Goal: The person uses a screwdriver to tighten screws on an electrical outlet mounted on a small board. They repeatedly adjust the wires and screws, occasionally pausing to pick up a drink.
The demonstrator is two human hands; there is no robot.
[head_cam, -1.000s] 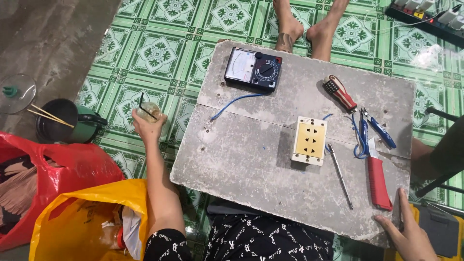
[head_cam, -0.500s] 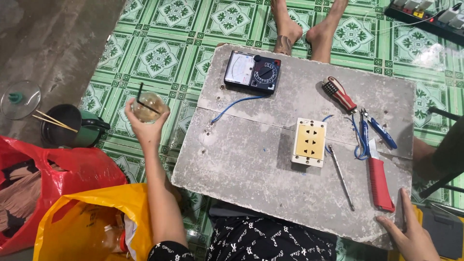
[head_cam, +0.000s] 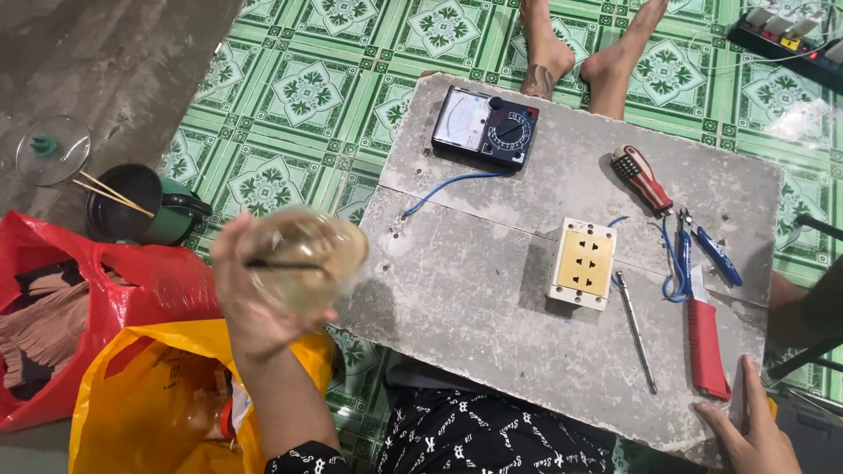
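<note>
My left hand (head_cam: 250,303) holds a clear plastic cup (head_cam: 306,257) of pale drink with a dark straw, raised close to the camera over the left edge of the grey board (head_cam: 492,298). My right hand (head_cam: 742,430) rests flat on the board's near right corner, fingers apart, beside a red-handled knife (head_cam: 705,347). A yellow-and-white socket block (head_cam: 581,264) lies mid-board, a thin metal probe (head_cam: 636,329) next to it.
An analog multimeter (head_cam: 485,126) and blue wire (head_cam: 448,186) lie at the board's far side. Red screwdriver (head_cam: 644,178) and blue pliers (head_cam: 702,250) sit right. Another person's bare feet (head_cam: 580,53) are beyond. Red bag (head_cam: 61,290), yellow bag (head_cam: 149,404), dark pot (head_cam: 140,206) stand left.
My left hand has lifted the cup from near the floor up toward the camera. My right hand stays on the board's corner.
</note>
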